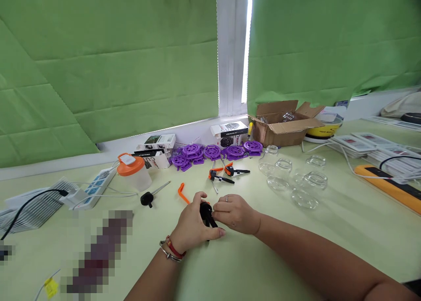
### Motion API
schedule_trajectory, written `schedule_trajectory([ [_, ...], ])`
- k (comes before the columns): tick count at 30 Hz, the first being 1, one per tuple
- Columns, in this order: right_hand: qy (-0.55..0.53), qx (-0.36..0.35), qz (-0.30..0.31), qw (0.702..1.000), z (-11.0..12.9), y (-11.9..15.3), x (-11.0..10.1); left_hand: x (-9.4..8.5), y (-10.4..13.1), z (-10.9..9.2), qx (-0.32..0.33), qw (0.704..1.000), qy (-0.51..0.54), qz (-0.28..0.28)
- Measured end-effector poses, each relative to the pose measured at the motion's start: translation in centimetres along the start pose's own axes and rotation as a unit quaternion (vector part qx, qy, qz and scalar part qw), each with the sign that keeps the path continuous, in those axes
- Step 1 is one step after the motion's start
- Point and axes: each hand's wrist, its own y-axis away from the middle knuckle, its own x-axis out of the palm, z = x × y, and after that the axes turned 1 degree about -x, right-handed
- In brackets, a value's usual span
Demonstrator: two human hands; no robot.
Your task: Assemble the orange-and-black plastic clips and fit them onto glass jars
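From where I stand, the black gadget [206, 210] is small and dark, with a rounded upper part and narrow strips slanting down from it to the lower right. It sits in the curve of the left hand [194, 224], between thumb and fingers, tilted over the tabletop, with the fingertips of the right hand [235, 214] at its right side. A bent orange crank [182, 193] pokes out beyond the left fingers; whether it joins the black body I can't tell, since the hand covers that stretch.
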Motion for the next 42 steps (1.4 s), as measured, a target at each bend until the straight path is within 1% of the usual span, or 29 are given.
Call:
schedule_trajectory([
  [4,0.009,0.006,-0.027,1.0,-0.1,0.0,0.1,0.0,0.0,-0.1,0.006,1.0,0.02,0.001],
  [6,0.005,0.018,-0.03,0.999,-0.1,0.1,0.3,-0.1,-0.1,-0.1,0.004,1.0,0.029,-0.002],
  [11,-0.018,0.033,-0.007,0.999,-0.1,0.5,0.5,-0.7,-0.3,0.1,-0.004,0.999,0.026,-0.02],
  [14,-0.033,0.072,0.008,0.997,0.1,0.7,0.2,-0.9,-0.3,0.4,-0.009,0.999,0.011,-0.042],
  [16,-0.054,0.101,0.034,0.993,0.3,0.7,0.0,-1.0,-0.3,0.4,-0.008,0.998,0.009,-0.054],
  [19,-0.091,0.138,0.091,0.982,0.6,0.6,-0.4,-0.9,-0.3,0.3,-0.01,0.998,0.002,-0.06],
  [26,-0.146,0.227,0.188,0.944,1.0,-0.1,-1.3,-1.0,-0.4,0.6,-0.018,0.997,-0.017,-0.07],
  [32,-0.17,0.262,0.204,0.928,1.2,-0.6,-1.9,-1.0,-0.4,0.6,-0.019,0.998,-0.012,-0.065],
  [42,-0.206,0.282,0.203,0.915,1.3,-0.9,-2.2,-0.7,-0.5,0.7,-0.021,0.998,-0.026,-0.059],
])
